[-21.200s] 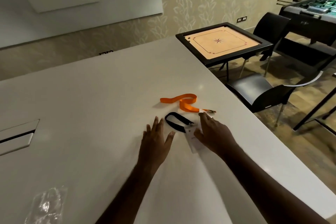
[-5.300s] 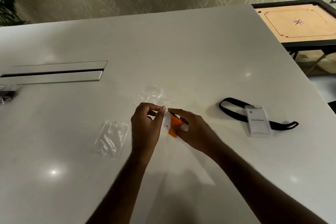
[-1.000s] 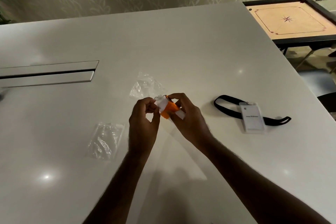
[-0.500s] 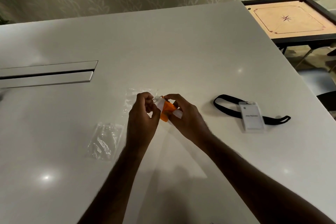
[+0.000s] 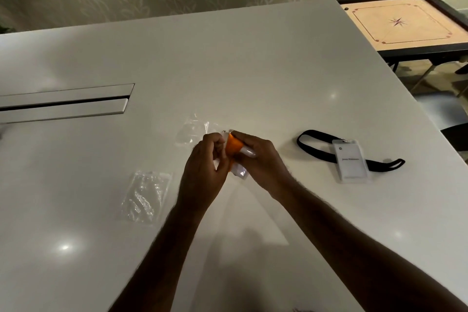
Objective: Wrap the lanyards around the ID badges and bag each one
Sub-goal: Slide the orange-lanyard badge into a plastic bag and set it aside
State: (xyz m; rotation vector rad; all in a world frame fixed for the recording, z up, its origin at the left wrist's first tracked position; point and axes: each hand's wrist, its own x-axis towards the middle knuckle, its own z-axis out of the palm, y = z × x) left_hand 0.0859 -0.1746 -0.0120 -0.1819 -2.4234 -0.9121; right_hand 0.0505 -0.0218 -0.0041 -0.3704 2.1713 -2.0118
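Note:
Both hands meet over the middle of the white table [image 5: 253, 71]. My right hand [image 5: 258, 159] grips a white ID badge with an orange lanyard [image 5: 233, 148] wrapped around it. My left hand [image 5: 205, 170] pinches the badge's left end with curled fingers. Just behind the hands lies a clear plastic bag [image 5: 193, 130], partly hidden by them. A second clear bag [image 5: 145, 196] lies flat to the left. To the right, a white ID badge [image 5: 350, 159] rests on its loose black lanyard [image 5: 316, 145], untouched.
A long cable slot [image 5: 65, 104] is set into the table at the left. The table's right edge runs diagonally, with a carrom board table [image 5: 405, 25] beyond it and a dark chair [image 5: 458, 137] at the far right.
Over the last second the hands have kept the wrapped orange badge between them and turned it slightly, shifting a little lower. The black lanyard badge and both bags have stayed in place.

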